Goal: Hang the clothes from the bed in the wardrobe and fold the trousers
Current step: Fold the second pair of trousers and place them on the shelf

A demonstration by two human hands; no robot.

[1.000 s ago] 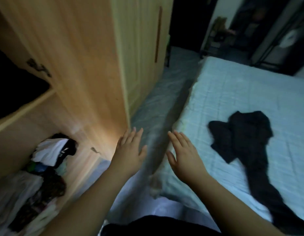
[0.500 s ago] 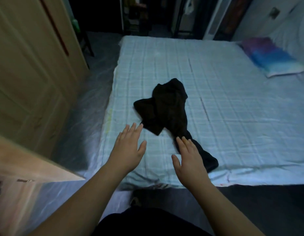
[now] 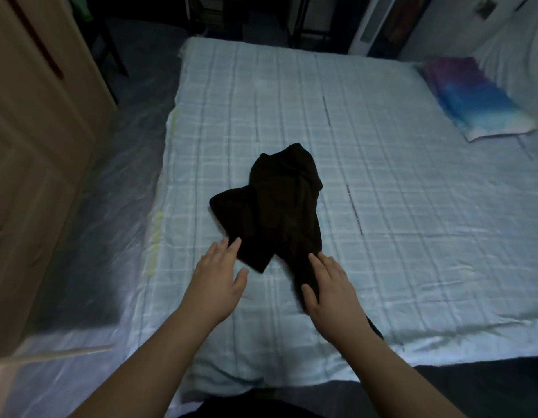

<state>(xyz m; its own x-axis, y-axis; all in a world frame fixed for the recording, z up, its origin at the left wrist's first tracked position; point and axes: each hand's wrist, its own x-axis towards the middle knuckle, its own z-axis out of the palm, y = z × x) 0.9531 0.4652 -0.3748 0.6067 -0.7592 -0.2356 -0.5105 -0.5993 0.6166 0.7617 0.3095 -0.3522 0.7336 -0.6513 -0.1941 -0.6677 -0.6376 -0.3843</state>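
A crumpled black garment (image 3: 279, 203) lies near the middle of the bed (image 3: 382, 182), which has a pale checked cover; one long part trails toward the near edge. My left hand (image 3: 216, 279) is stretched out flat, fingers straight, its fingertips at the garment's lower left corner. My right hand (image 3: 331, 288) is also flat with straight fingers and lies over the trailing part. Neither hand grips anything. The wardrobe (image 3: 35, 122) stands at the left, its doors seen from the side.
A purple and blue pillow (image 3: 475, 98) lies at the bed's far right. A strip of grey floor (image 3: 110, 188) runs between wardrobe and bed. Dark furniture stands beyond the bed's far end.
My view has swung from the open wardrobe to the bed. Both hands have reached forward to the black garment, staying flat.
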